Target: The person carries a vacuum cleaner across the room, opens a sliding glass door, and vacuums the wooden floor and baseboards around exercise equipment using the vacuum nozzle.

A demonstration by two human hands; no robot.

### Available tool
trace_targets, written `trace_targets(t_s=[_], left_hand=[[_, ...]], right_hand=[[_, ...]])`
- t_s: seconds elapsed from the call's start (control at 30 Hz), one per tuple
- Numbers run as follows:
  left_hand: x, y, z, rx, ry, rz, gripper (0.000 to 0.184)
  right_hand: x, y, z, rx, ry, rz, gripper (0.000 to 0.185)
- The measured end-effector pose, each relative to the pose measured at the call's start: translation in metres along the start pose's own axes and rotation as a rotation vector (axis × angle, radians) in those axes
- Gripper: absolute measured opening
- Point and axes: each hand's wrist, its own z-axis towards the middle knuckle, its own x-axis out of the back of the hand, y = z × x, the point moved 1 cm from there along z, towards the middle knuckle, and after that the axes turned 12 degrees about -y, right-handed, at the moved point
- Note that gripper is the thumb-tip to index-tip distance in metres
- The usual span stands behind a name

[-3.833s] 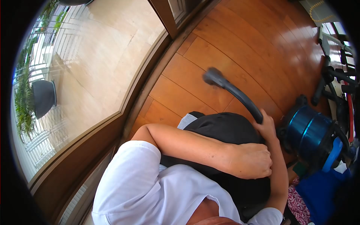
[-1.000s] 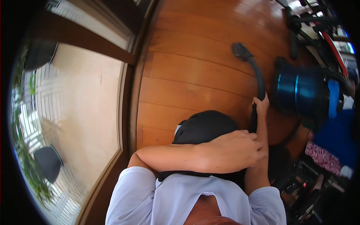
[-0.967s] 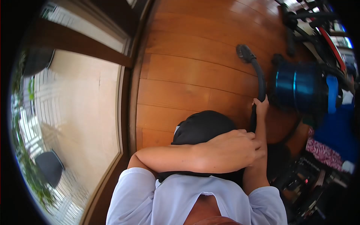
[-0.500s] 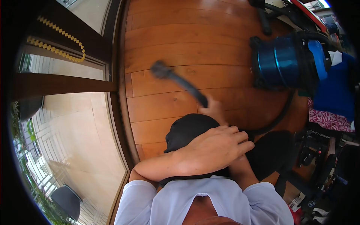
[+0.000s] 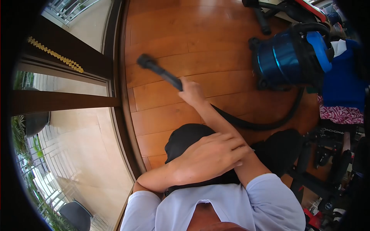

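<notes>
My right hand is wrapped round the dark vacuum tube near its lower end. The tube's brush head is over the wooden floor, slightly blurred, near the door frame. A black hose curves from behind my right forearm toward the blue vacuum canister at the upper right. My left hand lies across my right forearm above my black-clad knee, its fingers spread and holding no object.
The dark door frame and glass run along the left. Blue cloth and pink patterned cloth lie right of the canister. Exercise equipment stands at the lower right. A yellow beaded string hangs at the upper left.
The brush head and my right hand have swung left toward the door frame, with my right arm stretched farther out. More hose shows. The view has turned, and my left hand stays on my forearm.
</notes>
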Motion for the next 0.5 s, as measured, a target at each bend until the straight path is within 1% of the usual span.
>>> trace_targets(t_s=[0.07, 0.13, 0.17, 0.2, 0.23, 0.27, 0.3, 0.33, 0.37, 0.43, 0.47, 0.5], left_hand=[[0.001, 0.001, 0.002, 0.038, -0.063, -0.005, 0.026], [0.000, -0.001, 0.005, 0.038, -0.016, 0.001, 0.028], [0.001, -0.002, 0.006, 0.039, 0.006, 0.004, 0.029], [0.003, -0.002, 0.007, 0.054, -0.010, -0.012, 0.029], [0.006, -0.002, 0.008, 0.066, -0.025, -0.028, 0.030], [0.008, -0.003, 0.009, 0.079, -0.040, -0.043, 0.030], [0.009, -0.004, 0.009, 0.080, -0.049, -0.048, 0.031], [0.010, -0.006, 0.009, 0.080, -0.056, -0.054, 0.032], [0.010, -0.006, 0.011, 0.079, -0.068, -0.062, 0.033], [0.010, -0.009, 0.018, 0.101, -0.099, -0.064, 0.033], [0.010, -0.011, 0.023, 0.110, -0.115, -0.064, 0.034], [0.010, -0.012, 0.028, 0.108, -0.126, -0.061, 0.034]], right_hand=[[0.009, -0.015, 0.031, -0.037, -0.007, -0.112, 0.028], [0.027, 0.012, 0.060, -0.068, 0.006, -0.049, 0.024], [0.044, 0.027, 0.062, -0.215, 0.049, 0.020, 0.027], [0.067, 0.048, 0.059, -0.362, 0.092, 0.087, 0.029], [0.081, 0.087, 0.054, -0.366, 0.195, 0.309, 0.033], [0.101, 0.115, 0.045, -0.481, 0.254, 0.169, 0.035], [0.116, 0.145, 0.032, -0.504, 0.320, 0.147, 0.035], [0.123, 0.184, 0.027, -0.596, 0.301, 0.255, 0.037], [0.132, 0.199, 0.018, -0.607, 0.329, 0.250, 0.042], [0.137, 0.187, 0.011, -0.705, 0.345, 0.145, 0.044], [0.140, 0.158, 0.014, -0.754, 0.356, 0.091, 0.045], [0.142, 0.163, 0.013, -0.760, 0.360, 0.099, 0.045]])
